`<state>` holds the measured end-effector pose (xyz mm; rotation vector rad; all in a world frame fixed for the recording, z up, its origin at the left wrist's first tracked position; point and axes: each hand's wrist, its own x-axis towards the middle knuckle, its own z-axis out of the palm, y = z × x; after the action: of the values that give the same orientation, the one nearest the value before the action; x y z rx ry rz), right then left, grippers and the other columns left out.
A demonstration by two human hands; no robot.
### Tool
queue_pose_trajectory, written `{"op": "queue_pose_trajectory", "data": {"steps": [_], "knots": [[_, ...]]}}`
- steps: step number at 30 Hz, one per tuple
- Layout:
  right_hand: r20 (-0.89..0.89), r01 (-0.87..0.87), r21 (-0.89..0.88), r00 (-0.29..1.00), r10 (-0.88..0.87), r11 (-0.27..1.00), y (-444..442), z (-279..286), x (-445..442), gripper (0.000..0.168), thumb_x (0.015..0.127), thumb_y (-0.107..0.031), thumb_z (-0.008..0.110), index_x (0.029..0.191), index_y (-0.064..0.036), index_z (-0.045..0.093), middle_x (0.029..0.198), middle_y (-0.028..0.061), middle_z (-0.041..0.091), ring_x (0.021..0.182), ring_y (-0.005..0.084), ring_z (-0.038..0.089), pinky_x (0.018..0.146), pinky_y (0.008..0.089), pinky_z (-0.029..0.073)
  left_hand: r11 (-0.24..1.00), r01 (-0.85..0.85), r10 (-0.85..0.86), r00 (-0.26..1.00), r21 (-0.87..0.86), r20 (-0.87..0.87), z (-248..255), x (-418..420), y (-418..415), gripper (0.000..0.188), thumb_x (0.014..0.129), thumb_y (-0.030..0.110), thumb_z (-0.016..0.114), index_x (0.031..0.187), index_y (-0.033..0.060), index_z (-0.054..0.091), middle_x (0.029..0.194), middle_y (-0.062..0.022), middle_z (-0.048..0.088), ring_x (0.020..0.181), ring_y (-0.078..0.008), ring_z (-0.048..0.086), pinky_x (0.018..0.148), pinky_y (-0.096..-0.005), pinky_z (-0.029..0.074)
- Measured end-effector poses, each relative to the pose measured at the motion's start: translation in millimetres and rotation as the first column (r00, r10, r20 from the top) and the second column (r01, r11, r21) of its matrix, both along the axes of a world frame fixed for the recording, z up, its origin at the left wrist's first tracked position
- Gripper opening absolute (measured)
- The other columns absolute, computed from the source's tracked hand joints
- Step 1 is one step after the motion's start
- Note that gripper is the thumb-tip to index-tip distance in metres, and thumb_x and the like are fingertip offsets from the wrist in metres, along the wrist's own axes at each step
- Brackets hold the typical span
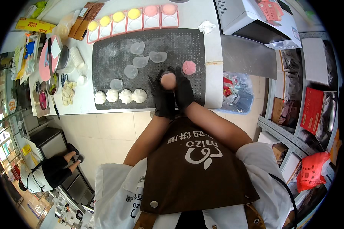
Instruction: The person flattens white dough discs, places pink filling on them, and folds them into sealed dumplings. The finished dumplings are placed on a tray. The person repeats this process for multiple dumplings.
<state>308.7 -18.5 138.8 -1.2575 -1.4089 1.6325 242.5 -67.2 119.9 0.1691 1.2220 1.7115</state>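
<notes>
My left hand (162,98) and my right hand (184,91), both in black gloves, cup a pale pink-brown ball (168,81) between them over a dark perforated mat (114,54). Its underside is hidden by the gloves. To the right of my hands a round pink dough piece (189,67) rests on the mat. Several white balls (126,96) line the mat's near left edge. Clear plastic cups lie scattered left of my hands, among them one with a wavy rim (158,57) and a rounder one (131,71).
Behind the mat stand pink-edged trays (134,25) with yellow and pink balls. A microwave oven (261,27) is at the back right, above a lined bin (238,91). Left lie a knife (50,54), a crumpled cloth (68,93) and stacked cups (76,57). Another person (46,174) bends at far left.
</notes>
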Motion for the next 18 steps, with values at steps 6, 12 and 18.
{"op": "queue_pose_trajectory", "data": {"steps": [6, 12, 18], "knots": [[-0.014, 0.022, -0.064, 1.000, -0.023, 0.998, -10.1, -2.6, -4.4, 0.042, 0.102, -0.033, 0.045, 0.121, 0.001, 0.060, 0.119, 0.0136, 0.064, 0.113, 0.0209, 0.057, 0.099, 0.0337, 0.043, 0.999, -0.038, 0.031, 0.956, 0.017, 0.291, -16.5, -14.2, 3.5, 0.047, 0.103, 0.041, 0.037, 0.126, 0.0045, 0.054, 0.122, -0.0103, 0.061, 0.112, -0.0258, 0.059, 0.101, -0.0387, 0.045], [-0.101, 0.015, -0.024, 0.995, -0.017, 1.000, 7.6, -15.0, 4.0, 0.044, 0.102, -0.034, 0.043, 0.127, 0.000, 0.056, 0.122, 0.0117, 0.062, 0.113, 0.0194, 0.057, 0.099, 0.0327, 0.043, 0.986, 0.052, -0.102, 0.940, 0.156, 0.327, -69.0, -22.6, -1.0, 0.047, 0.103, 0.039, 0.036, 0.131, 0.0040, 0.051, 0.127, -0.0104, 0.060, 0.118, -0.0240, 0.055, 0.105, -0.0385, 0.041], [-0.346, 0.019, -0.421, 0.921, -0.180, 0.907, 4.8, -28.3, 11.5, 0.039, 0.096, -0.026, 0.052, 0.128, -0.003, 0.056, 0.124, 0.0104, 0.063, 0.111, 0.0214, 0.060, 0.097, 0.0329, 0.046, 0.988, 0.151, -0.153, 0.984, 0.029, 0.086, 6.9, -0.7, -0.2, 0.054, 0.104, 0.046, 0.034, 0.136, 0.0054, 0.049, 0.132, -0.0082, 0.056, 0.123, -0.0221, 0.052, 0.109, -0.0374, 0.036]]}}
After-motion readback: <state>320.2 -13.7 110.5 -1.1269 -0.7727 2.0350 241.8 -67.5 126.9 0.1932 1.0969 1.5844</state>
